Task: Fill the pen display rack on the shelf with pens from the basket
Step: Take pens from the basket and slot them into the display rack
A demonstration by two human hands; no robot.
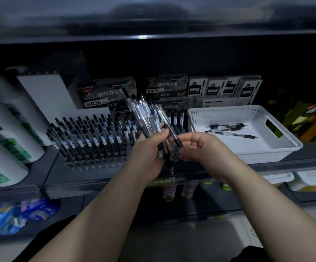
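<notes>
At the shelf (89, 178) edge: hands on pens

The left hand (147, 148) grips a fanned bundle of clear pens (145, 112). The right hand (200, 146) pinches one pen (169, 127) by its black grip. Just left stands the pen display rack (89, 137), largely filled; the white basket (263, 154) on the right holds a few loose pens (231, 129).

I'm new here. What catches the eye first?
The two bare hands at centre: the left hand grips a fanned bundle of clear plastic pens with black grips, while the right hand pinches one pen. Left of them stands the clear display rack packed with rows of pens; right sits a white perforated plastic basket holding a few loose pens.
</notes>
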